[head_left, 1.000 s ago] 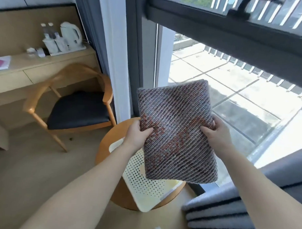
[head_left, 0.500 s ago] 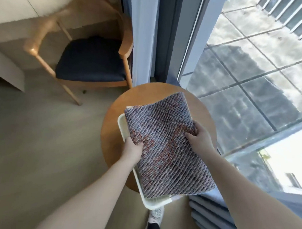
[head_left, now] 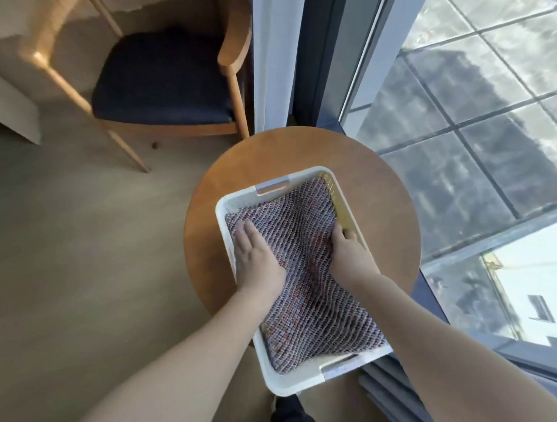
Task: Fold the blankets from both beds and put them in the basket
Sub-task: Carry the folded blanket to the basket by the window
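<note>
To seat the blanket (head_left: pixel 308 306) in the basket (head_left: pixel 296 382), my left hand (head_left: pixel 258 260) presses flat while my right hand (head_left: pixel 348 256) grips its edge.

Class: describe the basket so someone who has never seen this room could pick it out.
Beside the big window stands a round wooden table. On it sits the basket, holding a folded knitted blanket. It alone is white plastic with grey handles.

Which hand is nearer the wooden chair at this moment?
Left. The left hand presses flat on the blanket along the basket side facing the chair; the right hand grips the blanket's opposite edge, on the window side.
</note>
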The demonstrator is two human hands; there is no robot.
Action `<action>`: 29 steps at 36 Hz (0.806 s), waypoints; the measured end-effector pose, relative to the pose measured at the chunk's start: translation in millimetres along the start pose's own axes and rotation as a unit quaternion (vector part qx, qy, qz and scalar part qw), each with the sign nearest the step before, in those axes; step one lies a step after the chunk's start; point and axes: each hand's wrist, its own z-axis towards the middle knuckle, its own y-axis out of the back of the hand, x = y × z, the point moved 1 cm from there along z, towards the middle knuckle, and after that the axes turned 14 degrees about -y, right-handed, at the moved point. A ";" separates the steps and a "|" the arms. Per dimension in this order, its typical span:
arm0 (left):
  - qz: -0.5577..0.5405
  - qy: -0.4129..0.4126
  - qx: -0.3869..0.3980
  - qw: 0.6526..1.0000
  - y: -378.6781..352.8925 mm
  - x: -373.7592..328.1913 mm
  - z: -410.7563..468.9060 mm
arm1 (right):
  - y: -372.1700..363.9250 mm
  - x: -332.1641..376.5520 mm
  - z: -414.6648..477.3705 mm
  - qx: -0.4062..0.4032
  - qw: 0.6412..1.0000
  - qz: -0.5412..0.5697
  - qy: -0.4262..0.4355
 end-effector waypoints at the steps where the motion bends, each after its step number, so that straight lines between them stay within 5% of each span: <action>1: 0.052 -0.028 0.011 0.998 -3.3 0.2 4.7 | -1.4 4.0 -0.7 -0.016 0.999 -0.028 0.029; 6: 0.157 -0.043 0.063 0.985 -32.1 1.1 15.2 | -12.6 25.3 21.5 -0.114 0.972 -0.135 0.157; 12: 0.191 0.035 0.085 0.977 -69.9 26.6 26.3 | -32.6 9.1 66.9 -0.108 0.959 -0.209 0.155; 29: 0.232 -0.047 0.101 0.966 -103.3 20.9 -40.5 | -74.8 -77.5 3.8 -0.051 0.950 -0.254 0.175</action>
